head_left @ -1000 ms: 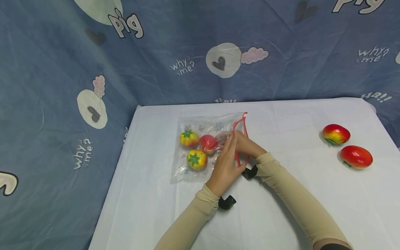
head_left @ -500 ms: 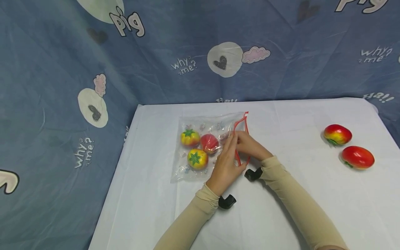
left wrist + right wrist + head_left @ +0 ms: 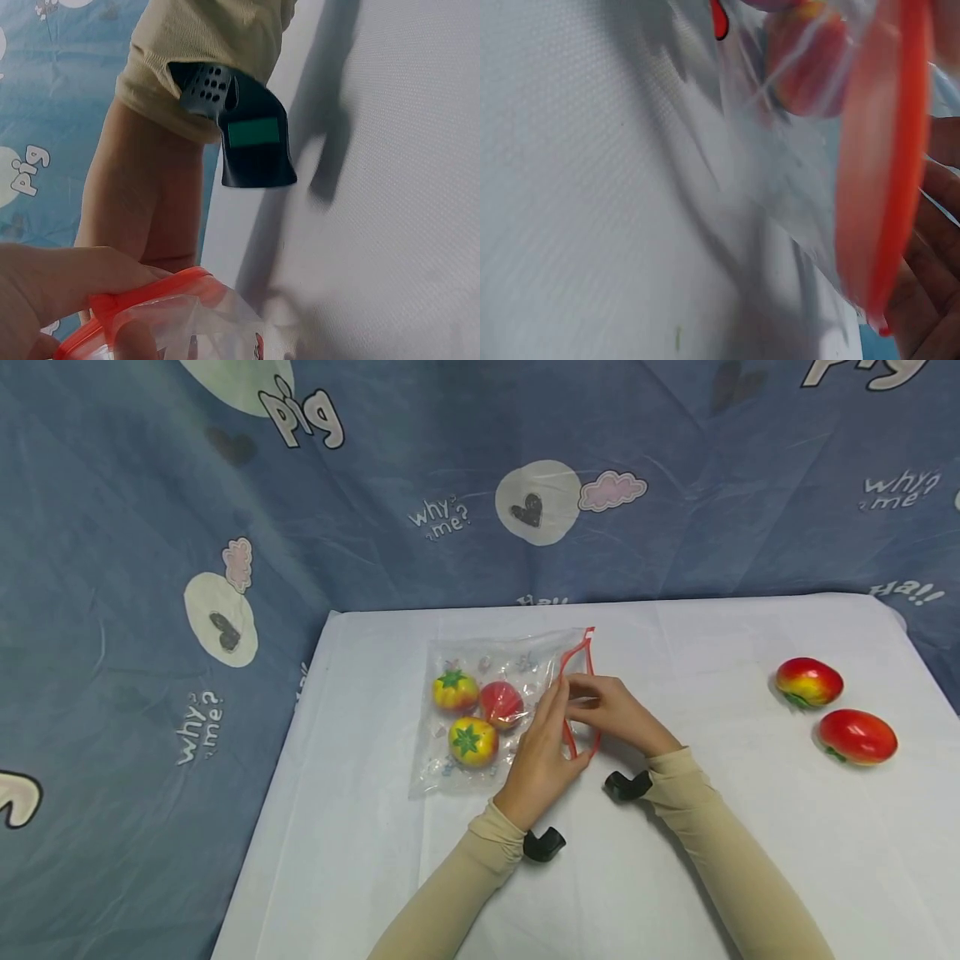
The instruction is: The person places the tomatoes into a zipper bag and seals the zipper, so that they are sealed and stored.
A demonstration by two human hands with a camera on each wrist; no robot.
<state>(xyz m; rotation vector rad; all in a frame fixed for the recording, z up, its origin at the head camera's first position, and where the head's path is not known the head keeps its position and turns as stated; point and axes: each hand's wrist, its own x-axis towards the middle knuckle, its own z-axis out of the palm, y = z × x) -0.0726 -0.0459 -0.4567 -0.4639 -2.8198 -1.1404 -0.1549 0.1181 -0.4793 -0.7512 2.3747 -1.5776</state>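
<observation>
blue cloth [image 3: 480,443] reads "pig" and "why? me?" behind the bag [image 3: 517,662].

A clear, red-rimmed bag [image 3: 525,664] lies on its side, mouth parted, holding two yellowish fruits [image 3: 474,742] and a red fruit [image 3: 501,705].

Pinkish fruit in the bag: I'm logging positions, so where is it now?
In the head view, the pinkish fruit lies inside the clear bag near mid-picture, just right of the two yellow fruits and left of the left hand.

Right fingers [image 3: 587,683] farther out of the bag [image 3: 502,653]
</observation>
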